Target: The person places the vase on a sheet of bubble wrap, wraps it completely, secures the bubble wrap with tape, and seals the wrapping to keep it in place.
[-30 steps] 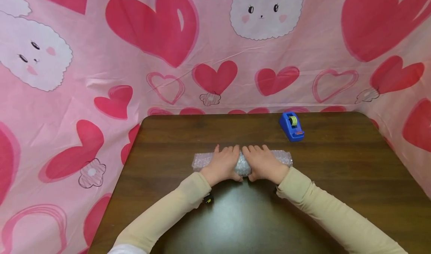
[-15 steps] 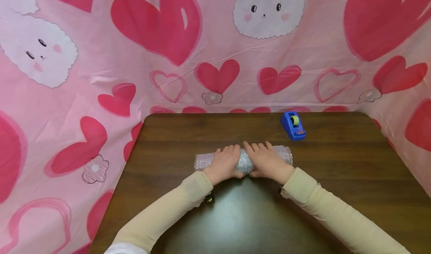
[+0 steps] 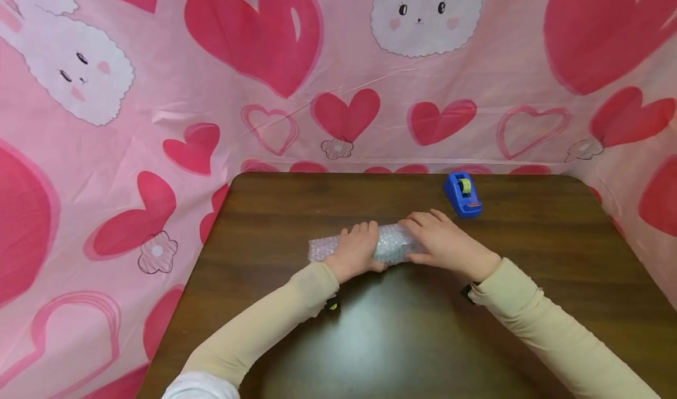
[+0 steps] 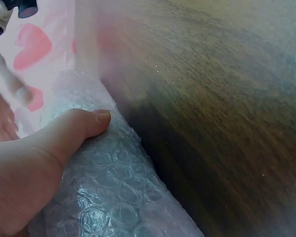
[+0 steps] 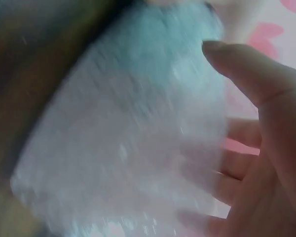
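A roll of clear bubble wrap [image 3: 392,245] lies crosswise on the table, with something pale bluish inside; its contents cannot be made out. My left hand [image 3: 355,249] grips the roll left of its middle, and in the left wrist view the thumb [image 4: 81,126] presses on the bubbles. At the roll's right part is my right hand [image 3: 449,243]. The right wrist view, blurred, shows that hand's thumb [image 5: 246,69] held away from its spread fingers, which reach behind the loose end of the wrap [image 5: 103,128].
A blue tape dispenser [image 3: 462,196] with a yellowish roll stands behind my right hand, near the back of the dark wooden table [image 3: 296,202]. A pink cloth [image 3: 211,76] printed with hearts and white animal faces hangs behind and beside the table.
My right hand has slid right along the roll, away from my left hand, loosening its grip and baring more of the middle. The left hand keeps its hold. The roll now slants slightly.
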`<control>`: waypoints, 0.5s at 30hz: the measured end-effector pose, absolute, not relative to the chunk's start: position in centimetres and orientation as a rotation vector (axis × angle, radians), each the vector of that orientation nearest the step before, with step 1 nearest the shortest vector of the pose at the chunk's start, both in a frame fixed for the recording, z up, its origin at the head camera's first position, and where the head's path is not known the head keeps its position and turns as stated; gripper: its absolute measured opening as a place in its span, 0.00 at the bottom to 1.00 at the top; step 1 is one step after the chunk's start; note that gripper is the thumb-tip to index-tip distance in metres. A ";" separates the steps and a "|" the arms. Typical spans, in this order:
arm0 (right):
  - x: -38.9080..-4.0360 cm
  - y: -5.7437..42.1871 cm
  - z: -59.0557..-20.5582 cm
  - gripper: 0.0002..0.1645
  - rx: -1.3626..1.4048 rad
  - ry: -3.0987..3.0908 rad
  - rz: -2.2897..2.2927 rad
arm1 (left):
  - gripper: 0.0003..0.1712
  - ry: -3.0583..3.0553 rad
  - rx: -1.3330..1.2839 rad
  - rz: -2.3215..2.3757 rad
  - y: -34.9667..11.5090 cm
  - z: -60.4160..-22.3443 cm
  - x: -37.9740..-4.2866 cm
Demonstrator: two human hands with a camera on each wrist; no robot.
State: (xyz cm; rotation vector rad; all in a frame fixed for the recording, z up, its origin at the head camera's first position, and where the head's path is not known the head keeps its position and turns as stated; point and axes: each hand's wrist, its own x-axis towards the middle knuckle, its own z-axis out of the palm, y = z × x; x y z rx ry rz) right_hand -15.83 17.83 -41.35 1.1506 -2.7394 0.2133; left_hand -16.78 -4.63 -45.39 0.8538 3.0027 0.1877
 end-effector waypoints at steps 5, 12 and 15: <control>-16.2 15.8 -43.3 0.66 1.165 -2.704 0.094 | 0.48 2.993 0.831 0.152 -4.8 -45.6 -17.0; -17.1 14.5 -45.1 0.73 1.079 -2.762 -0.092 | 0.49 2.998 0.835 0.137 -4.8 -45.6 -16.9; -17.3 14.5 -45.5 0.65 1.068 -2.754 -0.085 | 0.47 3.012 0.857 0.142 -4.8 -45.5 -16.8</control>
